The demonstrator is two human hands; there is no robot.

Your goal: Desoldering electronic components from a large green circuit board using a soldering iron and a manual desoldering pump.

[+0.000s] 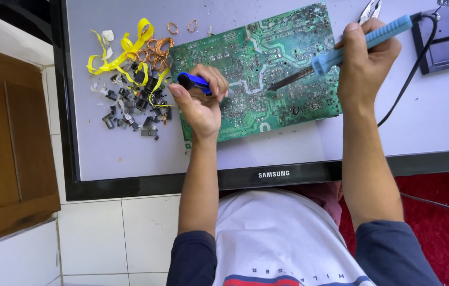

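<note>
Left hand [200, 103] grips a blue tool [194, 82]; right hand [365, 58], at three o'clock, clasps a soldering iron [341, 50] over the green circuit board [256, 69].

A green printed circuit board [259, 69] lies on a flat grey monitor screen [129, 153]; a pile of black parts and yellow tape [129, 90] sits left of the board, a black stand [442, 42] right.

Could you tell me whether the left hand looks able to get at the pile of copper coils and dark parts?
Probably yes: the pile lies just beside the left hand, nothing between, though it grips a blue tool.
</note>
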